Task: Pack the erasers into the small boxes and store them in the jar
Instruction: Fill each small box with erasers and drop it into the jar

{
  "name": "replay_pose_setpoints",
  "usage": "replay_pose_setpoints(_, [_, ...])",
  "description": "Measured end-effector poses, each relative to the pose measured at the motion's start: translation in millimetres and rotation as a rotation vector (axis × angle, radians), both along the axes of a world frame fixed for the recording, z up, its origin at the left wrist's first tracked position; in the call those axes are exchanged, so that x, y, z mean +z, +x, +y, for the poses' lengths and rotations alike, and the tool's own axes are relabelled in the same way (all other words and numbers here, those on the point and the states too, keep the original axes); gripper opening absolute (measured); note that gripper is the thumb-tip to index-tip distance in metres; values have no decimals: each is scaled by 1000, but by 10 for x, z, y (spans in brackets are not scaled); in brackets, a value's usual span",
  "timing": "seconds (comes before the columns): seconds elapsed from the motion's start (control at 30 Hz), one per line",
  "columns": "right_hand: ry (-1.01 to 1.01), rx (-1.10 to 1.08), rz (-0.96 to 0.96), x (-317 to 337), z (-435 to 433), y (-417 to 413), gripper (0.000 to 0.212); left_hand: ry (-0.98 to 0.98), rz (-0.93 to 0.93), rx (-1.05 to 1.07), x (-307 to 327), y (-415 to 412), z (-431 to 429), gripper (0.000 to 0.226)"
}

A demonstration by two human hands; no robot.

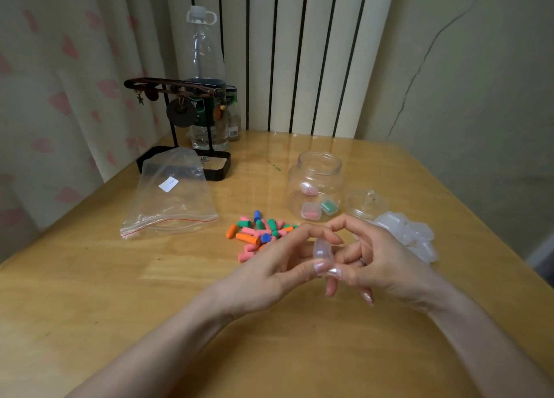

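Note:
A pile of small pink, green, orange and blue erasers [257,232] lies on the wooden table [120,292]. Behind it to the right stands the clear open jar [314,184], with three filled small boxes inside. Its clear lid [365,202] rests beside it. A heap of empty clear small boxes [410,232] lies at the right. My left hand [278,265] and my right hand [374,259] meet above the table and together pinch one clear small box [322,252] between fingers and thumbs. I cannot tell what this box contains.
An empty zip bag [171,199] lies at the left. A black jewellery stand [183,127], a tall clear bottle [207,76] and a small bottle [233,112] stand at the back, before a curtain and a radiator.

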State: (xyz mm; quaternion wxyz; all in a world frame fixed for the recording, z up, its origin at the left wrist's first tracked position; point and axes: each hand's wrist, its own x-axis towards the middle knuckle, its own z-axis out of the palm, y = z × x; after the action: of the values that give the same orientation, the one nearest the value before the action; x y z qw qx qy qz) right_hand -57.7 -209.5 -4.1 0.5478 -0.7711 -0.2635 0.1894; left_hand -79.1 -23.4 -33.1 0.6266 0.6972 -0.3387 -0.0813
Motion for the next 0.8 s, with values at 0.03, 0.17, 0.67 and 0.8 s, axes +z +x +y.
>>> replay_pose_setpoints(0.03, [11,-4,-4,-12,1,3,45,-13,5,11,-5,0,-3,28])
replay_pose_setpoints(0.17, [24,-43,-43,-58,8,20,38,-49,24,39,-3,-6,-10,29])
replay_pose_setpoints(0.67, [197,-272,-133,-175,84,124,18,-174,558,62,133,123,195,35])
replay_pose_setpoints(0.8, [88,-370,-268,-250,263,305,14,-180,636,333,146,193,227,25])
